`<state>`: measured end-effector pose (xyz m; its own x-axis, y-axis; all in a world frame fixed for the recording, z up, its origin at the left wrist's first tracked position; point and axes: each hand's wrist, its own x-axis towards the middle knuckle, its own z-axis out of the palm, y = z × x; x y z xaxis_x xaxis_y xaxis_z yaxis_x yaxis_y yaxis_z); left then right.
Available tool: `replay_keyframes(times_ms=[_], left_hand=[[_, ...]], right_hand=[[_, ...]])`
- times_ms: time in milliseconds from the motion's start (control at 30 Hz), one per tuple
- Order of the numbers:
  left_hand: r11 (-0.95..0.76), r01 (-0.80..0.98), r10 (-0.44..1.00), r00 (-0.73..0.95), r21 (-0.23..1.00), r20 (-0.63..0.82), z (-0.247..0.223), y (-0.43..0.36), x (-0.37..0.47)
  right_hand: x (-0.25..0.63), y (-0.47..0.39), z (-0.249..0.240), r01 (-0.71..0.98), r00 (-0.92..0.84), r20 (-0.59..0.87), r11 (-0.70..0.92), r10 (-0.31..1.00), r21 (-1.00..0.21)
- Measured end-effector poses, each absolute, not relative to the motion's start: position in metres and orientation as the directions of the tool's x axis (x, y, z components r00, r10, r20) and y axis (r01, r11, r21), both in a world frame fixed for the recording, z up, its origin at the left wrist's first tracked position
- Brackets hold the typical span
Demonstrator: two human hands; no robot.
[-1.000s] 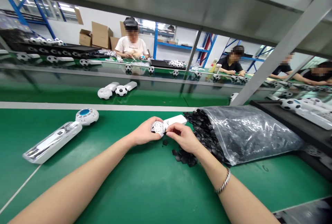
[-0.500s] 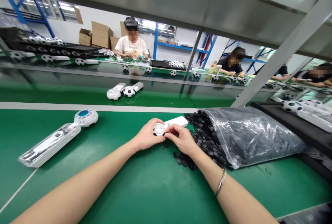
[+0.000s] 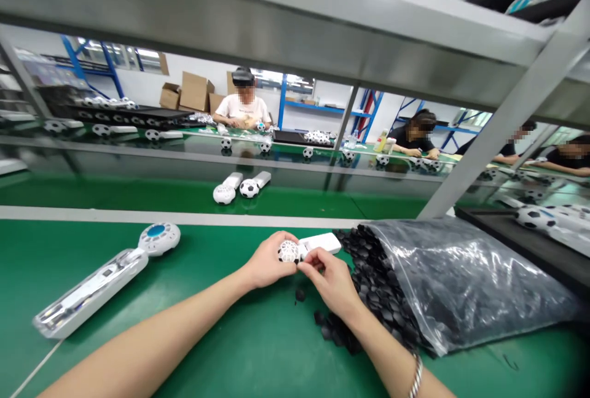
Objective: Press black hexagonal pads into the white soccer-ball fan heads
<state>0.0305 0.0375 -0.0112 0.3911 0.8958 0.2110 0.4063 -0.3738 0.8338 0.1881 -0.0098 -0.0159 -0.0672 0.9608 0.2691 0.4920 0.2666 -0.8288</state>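
My left hand (image 3: 267,261) is closed round the white, football-patterned lattice head (image 3: 289,251) of a small handheld device. Its flat white handle (image 3: 321,243) points right and rests by a heap of black plastic pieces (image 3: 369,275). At the head's lower right edge, my right hand (image 3: 330,281) pinches with thumb and forefinger; a small black piece shows at the fingertips, partly hidden. One loose black piece (image 3: 300,295) lies on the green table just below the hands.
A clear plastic bag (image 3: 470,281) spills the black pieces at right. To the left lies a larger white device (image 3: 99,290) with a blue-centred head. Two football-headed devices (image 3: 249,188) sit beyond the white strip. A slanted grey post (image 3: 498,103) and overhead shelf frame the view; co-workers sit opposite.
The camera view has tilted up, so the scene sits lower in the picture. Both hands keep the same hold on the device, the right fingertips still at its head's edge.
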Motion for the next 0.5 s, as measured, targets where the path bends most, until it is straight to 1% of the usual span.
replay_keyframes(times_ms=[67,133,233,300,367,433,500], left_hand=[[-0.362,0.421,0.917,0.321,0.831,0.237,-0.009,0.064,0.038],[-0.367,0.451,0.928,0.24,0.814,0.285,-0.006,0.096,0.044],[-0.377,0.515,0.923,0.142,0.77,0.357,0.005,0.139,0.042],[-0.369,0.576,0.915,0.089,0.73,0.392,0.017,0.157,0.03],[-0.338,0.647,0.911,0.042,0.684,0.411,0.029,0.168,0.011],[-0.284,0.712,0.922,0.019,0.642,0.387,0.036,0.177,-0.011],[-0.192,0.762,0.949,-0.016,0.618,0.315,0.033,0.185,-0.032]], right_hand=[[0.19,-0.012,-0.016,0.57,-0.075,0.299,0.286,0.951,-0.77],[0.194,-0.012,-0.016,0.66,-0.077,0.297,0.272,0.952,-0.7],[0.204,-0.013,-0.016,0.788,-0.076,0.319,0.253,0.945,-0.562],[0.209,-0.015,-0.015,0.843,-0.064,0.312,0.219,0.948,-0.492],[0.211,-0.018,-0.016,0.858,-0.09,0.251,0.203,0.964,-0.472],[0.211,-0.02,-0.018,0.854,-0.21,0.147,0.254,0.967,-0.454],[0.21,-0.02,-0.019,0.839,-0.347,0.057,0.337,0.936,-0.428]])
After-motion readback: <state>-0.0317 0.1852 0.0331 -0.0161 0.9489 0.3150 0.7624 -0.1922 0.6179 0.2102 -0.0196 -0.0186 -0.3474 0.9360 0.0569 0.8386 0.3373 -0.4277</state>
